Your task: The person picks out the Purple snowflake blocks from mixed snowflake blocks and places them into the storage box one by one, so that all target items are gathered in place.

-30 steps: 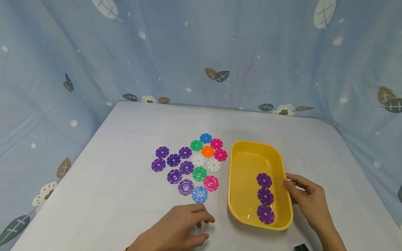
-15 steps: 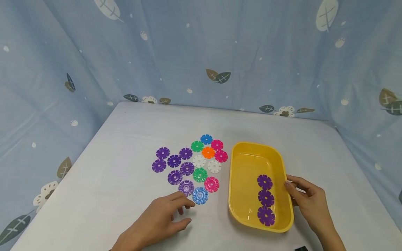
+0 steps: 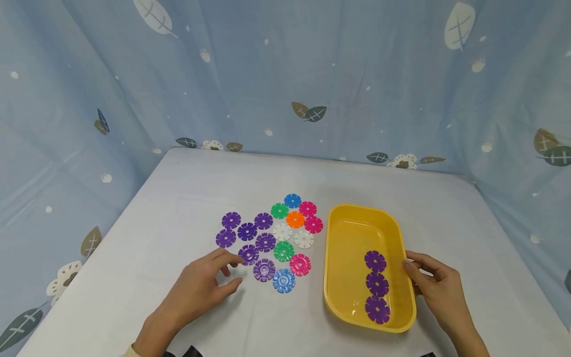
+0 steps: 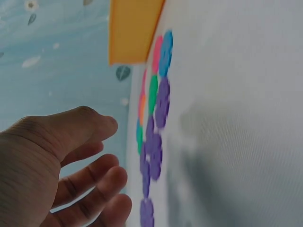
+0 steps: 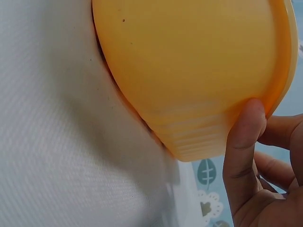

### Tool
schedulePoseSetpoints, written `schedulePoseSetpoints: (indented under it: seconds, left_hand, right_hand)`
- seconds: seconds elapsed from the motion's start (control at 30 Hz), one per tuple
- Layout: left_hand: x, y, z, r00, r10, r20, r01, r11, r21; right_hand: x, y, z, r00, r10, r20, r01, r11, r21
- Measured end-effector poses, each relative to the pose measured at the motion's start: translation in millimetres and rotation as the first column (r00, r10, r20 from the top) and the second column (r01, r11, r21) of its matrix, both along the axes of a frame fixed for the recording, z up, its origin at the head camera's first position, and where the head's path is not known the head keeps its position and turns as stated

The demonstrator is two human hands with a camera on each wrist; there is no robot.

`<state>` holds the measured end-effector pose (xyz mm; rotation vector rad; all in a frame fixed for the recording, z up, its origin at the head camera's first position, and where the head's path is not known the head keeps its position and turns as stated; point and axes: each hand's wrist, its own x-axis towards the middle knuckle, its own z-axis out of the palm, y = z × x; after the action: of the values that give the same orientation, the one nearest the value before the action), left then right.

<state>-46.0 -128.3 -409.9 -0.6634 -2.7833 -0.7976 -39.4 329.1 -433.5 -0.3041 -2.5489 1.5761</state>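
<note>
Beside the loose purple discs [image 3: 265, 238] on the white table [image 3: 125, 277], your left hand [image 3: 196, 285] is hanging with thumb and fingers apart, gripping nothing, having just moved leftward from the blue disc [image 3: 284, 285]. That is putting it nearest the pieces matching the three purple discs [image 3: 376, 288] lying in the yellow tray [image 3: 348, 253]. Your right hand [image 3: 439, 290] is still pinching the tray's right rim between thumb and fingers.

Yellow tray [image 3: 345, 267], three purple discs [image 3: 373, 284] inside, coloured discs [image 3: 269, 242] flat alongside
</note>
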Motion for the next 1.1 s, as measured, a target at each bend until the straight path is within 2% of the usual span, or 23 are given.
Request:
schedulePoseSetpoints:
  seconds: [0.1,0.3,0.5,0.77,1.1]
  left_hand:
    - [-7.2,-8,-0.9,0.998,0.049,-0.034,-0.050,0.998,-0.025]
    - [-19.8,-19,-4.5,0.990,0.133,-0.055,-0.137,0.989,-0.063]
    - [-31.5,-27,-9.5,0.981,0.173,-0.087,-0.178,0.982,-0.055]
    - [-46.4,-29,-12.8,0.980,0.191,-0.057,-0.195,0.978,-0.070]
    - [-62.5,-31,-15.8,0.973,0.229,0.017,-0.225,0.967,-0.117]
  right_hand:
    - [1.0,0,-0.3,1.000,0.004,-0.009,-0.004,1.000,-0.009]
    - [2.2,2,-0.9,0.999,0.024,-0.025,-0.025,0.999,-0.026]
    - [1.1,2,-1.0,1.000,0.018,-0.011,-0.018,0.999,-0.026]
    - [0.5,2,-1.0,1.000,0.010,0.010,-0.009,0.999,-0.039]
    - [0.9,2,0.1,1.000,0.009,0.003,-0.009,0.999,-0.033]
